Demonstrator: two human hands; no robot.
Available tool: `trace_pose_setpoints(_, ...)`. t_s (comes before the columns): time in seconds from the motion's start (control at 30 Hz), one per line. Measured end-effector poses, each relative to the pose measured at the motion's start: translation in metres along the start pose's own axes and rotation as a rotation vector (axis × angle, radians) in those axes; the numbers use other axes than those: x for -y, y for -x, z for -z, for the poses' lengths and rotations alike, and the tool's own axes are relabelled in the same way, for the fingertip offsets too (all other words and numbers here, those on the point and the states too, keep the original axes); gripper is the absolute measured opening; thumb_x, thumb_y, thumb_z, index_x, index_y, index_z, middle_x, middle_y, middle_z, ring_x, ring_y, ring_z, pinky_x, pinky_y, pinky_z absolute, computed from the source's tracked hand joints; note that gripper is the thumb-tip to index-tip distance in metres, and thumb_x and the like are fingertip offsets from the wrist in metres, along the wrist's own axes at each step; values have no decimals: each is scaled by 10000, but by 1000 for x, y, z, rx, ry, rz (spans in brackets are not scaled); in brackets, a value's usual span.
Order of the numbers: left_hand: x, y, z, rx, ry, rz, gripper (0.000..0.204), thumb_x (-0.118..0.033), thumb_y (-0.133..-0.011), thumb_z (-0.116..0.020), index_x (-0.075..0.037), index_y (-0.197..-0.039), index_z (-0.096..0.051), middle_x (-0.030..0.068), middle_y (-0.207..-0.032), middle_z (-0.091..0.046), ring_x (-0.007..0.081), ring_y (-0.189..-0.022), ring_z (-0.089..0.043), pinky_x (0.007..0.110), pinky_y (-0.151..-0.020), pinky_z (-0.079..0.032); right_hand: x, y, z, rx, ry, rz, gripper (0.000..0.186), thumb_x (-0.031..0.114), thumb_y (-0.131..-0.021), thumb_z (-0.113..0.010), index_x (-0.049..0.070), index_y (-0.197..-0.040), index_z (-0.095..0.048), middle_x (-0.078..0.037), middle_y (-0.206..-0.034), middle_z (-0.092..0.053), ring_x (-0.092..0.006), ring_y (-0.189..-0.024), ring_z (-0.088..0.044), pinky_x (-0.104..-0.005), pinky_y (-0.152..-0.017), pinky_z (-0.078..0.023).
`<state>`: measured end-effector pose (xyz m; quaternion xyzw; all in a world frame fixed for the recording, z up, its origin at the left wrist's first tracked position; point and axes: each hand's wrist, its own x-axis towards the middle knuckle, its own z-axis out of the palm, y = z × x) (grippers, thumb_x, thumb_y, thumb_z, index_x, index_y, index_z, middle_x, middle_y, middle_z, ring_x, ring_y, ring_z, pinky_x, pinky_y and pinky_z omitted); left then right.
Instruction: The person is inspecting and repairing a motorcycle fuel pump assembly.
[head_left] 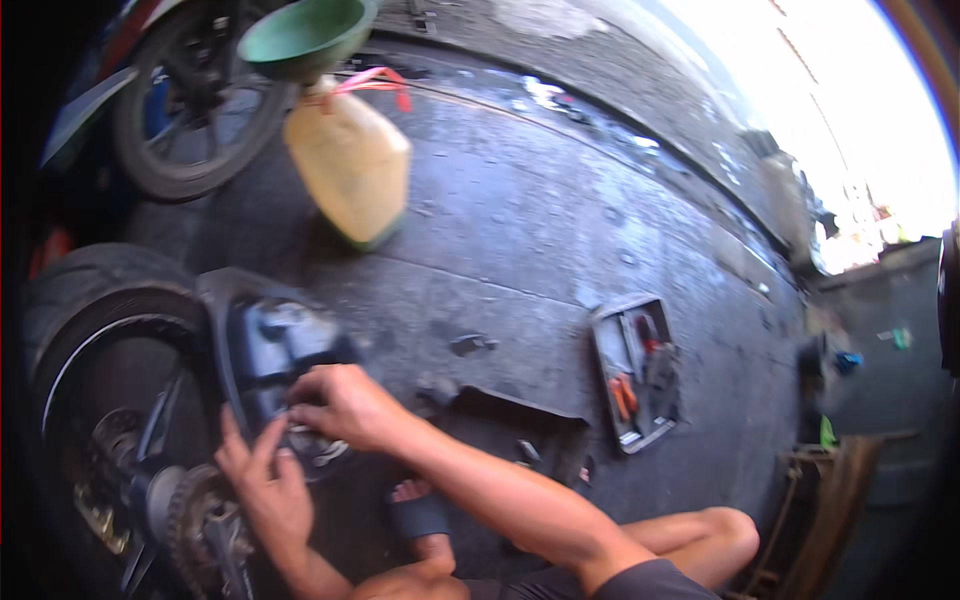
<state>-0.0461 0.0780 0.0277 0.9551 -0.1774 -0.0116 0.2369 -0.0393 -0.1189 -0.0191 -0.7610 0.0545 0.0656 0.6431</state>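
A dark grey part [225, 320] with a raised rim and a shiny, rounded middle stands beside a motorcycle wheel [75, 290]; I cannot tell its exact kind. My left hand [265, 475] lies along its near edge, fingers stretched and apart. My right hand [345, 405] reaches over the part with fingers curled and thumb pressed in near the left fingertips. Whatever it grips there is too small and blurred to name. Light metal pieces show just under the right hand.
A toothed sprocket [190, 520] sits low left. Beyond stands a yellowish jug [350, 165] with a green funnel [305, 40]. On the dark floor are a black tray [520, 410] and a grey tool case [655, 440]. A second wheel [185, 175] is far left.
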Motion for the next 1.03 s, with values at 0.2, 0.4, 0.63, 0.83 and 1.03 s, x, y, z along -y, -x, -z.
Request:
trace_pose_setpoints(0.2,12,4,10,-6,37,44,446,-25,-857,-557,-64,-1258,-747,242,-1608,-445,445,-1345,-468,510,-1174,-360,-51,89,65,-777,-213,-155,188,115,-1004,-703,-15,-1137,-728,-58,-1026,-731,-123,-955,-668,-296,-841,-552)
trace_pose_setpoints(0.4,-10,-3,1,26,74,52,439,-9,-853,-586,-62,-1256,-753,237,-1610,-443,428,-1337,-473,487,-1153,-384,-185,266,229,-1334,-32,-583,207,149,-980,-668,-30,-1064,-731,-52,-844,-706,-97,-655,-614,-256,-590,-483)
trace_pose_setpoints(0.63,-4,-2,-1,37,59,50,448,-22,-866,-568,-78,-1271,-754,232,-1611,-449,421,-1338,-480,485,-1157,-379,-174,266,166,-1297,399,-362,138,113,-951,-647,-16,-972,-691,-77,-776,-700,-149,-703,-674,-300,-673,-532)
trace_pose_setpoints(0.83,6,0,2,25,11,35,456,-14,-876,-553,-71,-1290,-734,225,-1610,-450,423,-1355,-473,498,-1164,-373,-205,305,252,-1498,856,-1083,705,259,-854,-741,108,-1489,-476,-216,-1466,-488,-427,-1362,-484,-562,-1092,-446)
trace_pose_setpoints(1.03,3,-2,0,38,49,56,458,-12,-872,-564,-72,-1293,-731,220,-1618,-442,420,-1377,-463,499,-1182,-353,-256,396,296,-861,403,-1300,1135,424,-856,-838,240,-1712,-115,-215,-1758,-99,-439,-1604,-156,-620,-1202,-350)
